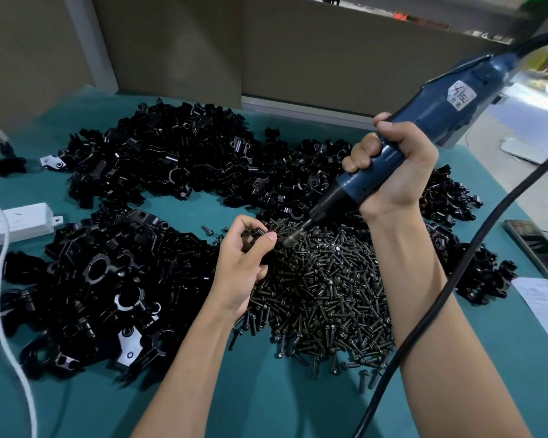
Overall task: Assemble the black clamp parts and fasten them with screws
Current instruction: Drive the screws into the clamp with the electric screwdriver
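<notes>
Assembly workshop: green worktop (266, 406) under bulk heaps of black clamp parts (159, 159) and screws (323, 289), corded electric screwdriver (424, 121) overhead.

Before me screw pile (326, 295) on table (266, 406), clamp parts (108, 279) left and behind, power strip (19, 224) far left, phone (538, 248) right.

Left hand (243, 255) curled, right hand (393, 167) clenched, raised higher
</notes>
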